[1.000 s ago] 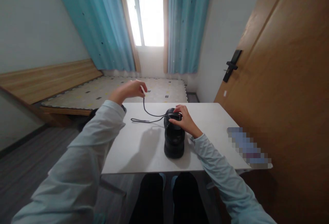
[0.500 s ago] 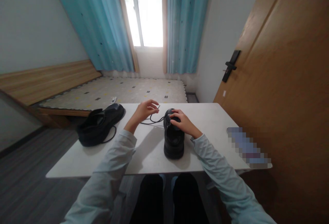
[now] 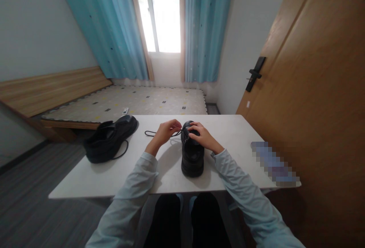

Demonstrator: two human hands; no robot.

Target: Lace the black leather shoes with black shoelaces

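Observation:
A black lace-up shoe stands on the white table in front of me, its heel toward me and its toe pointing away. My left hand is closed in a pinch on the black shoelace at the shoe's left side. The lace's slack loops out on the table to the left of that hand. Curled over the shoe's front, my right hand grips it around the lacing; what its fingertips press on is partly hidden. A second black shoe lies at the table's left, a lace trailing beside it.
A blurred flat bluish item lies along the table's right edge. Behind the table is a bed with a patterned mattress, with a small white object on it. A wooden door stands close on the right.
My left hand has moved right and slightly down, from holding the lace's end out in the air to pinching lace beside the shoe. My right hand stays on the shoe.

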